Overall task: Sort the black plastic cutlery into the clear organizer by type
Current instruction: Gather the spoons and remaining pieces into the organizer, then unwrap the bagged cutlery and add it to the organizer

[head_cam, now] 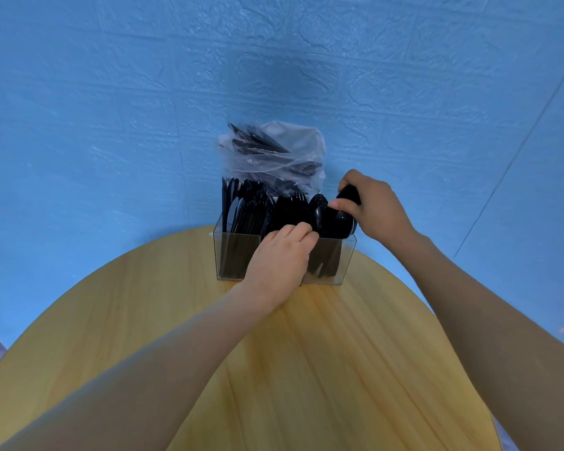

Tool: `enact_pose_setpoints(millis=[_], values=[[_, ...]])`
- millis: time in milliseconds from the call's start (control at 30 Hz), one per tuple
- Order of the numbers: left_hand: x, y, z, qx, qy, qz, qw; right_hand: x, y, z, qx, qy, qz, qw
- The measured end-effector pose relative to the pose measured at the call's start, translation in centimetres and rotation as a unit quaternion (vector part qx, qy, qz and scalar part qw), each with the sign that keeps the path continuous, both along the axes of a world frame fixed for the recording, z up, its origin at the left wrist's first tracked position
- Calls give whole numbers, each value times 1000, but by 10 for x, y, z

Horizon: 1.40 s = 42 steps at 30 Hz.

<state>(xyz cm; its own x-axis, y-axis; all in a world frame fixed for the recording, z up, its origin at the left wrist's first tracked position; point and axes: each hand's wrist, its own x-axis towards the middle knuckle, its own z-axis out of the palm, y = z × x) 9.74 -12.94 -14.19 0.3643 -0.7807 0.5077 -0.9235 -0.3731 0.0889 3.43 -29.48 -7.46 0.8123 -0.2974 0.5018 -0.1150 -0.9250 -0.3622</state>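
The right hand (373,206) reaches in from the right, fingers and thumb curled around a bunch of black spoons (348,195), holding them by their bowl ends above the right-hand compartment of the clear organizer (345,258). More spoons (326,219) already stand in that compartment, bowls up, just under the held bunch.

The left hand (282,255) comes in from the lower left and lies over the front wall of the organizer at its middle. Its fingers are bent over the top rim, touching the black forks (290,206) standing there; whether it pinches any of them cannot be told.

The organizer is a see-through rectangular box standing at the far edge of a round, light wooden surface (274,369). Its left compartment holds black knives (233,206) upright, the middle holds forks with tines up, and the right holds spoons.

Directly behind the organizer, touching or nearly touching it, sits a crumpled clear plastic bag (274,151) with more black cutlery inside, handles pointing up and left. Behind everything is a blue textured wall (111,92). Both forearms are bare.
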Motion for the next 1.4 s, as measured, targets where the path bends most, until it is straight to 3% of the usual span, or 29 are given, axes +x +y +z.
enact_pose_setpoints(millis=[167,333,500,600,800,1000,1167,1400], values=[[0,0,-2,-10,-4,3,1000,5,11,-14,-90,59,-44,993],[1,0,-4,-17,-7,-2,1000,-6,10,-23,26,-69,-5,997],[-1,-1,-5,-13,-7,-2,1000,-6,19,-45,-51,-178,-71,980],[-2,0,-4,-11,-4,-5,1000,-2,19,-64,-91,-136,-66,984],[-2,0,-4,-13,-3,-8,1000,-12,12,-58,-68,-55,-18,996],[-8,11,6,3,-4,-39,999,-7,18,-25,-22,-108,-18,994],[0,21,50,-89,-11,-69,994,35,25,16,-3,-91,2,996],[79,39,93,-197,67,67,976,99,35,54,-11,20,10,1000]])
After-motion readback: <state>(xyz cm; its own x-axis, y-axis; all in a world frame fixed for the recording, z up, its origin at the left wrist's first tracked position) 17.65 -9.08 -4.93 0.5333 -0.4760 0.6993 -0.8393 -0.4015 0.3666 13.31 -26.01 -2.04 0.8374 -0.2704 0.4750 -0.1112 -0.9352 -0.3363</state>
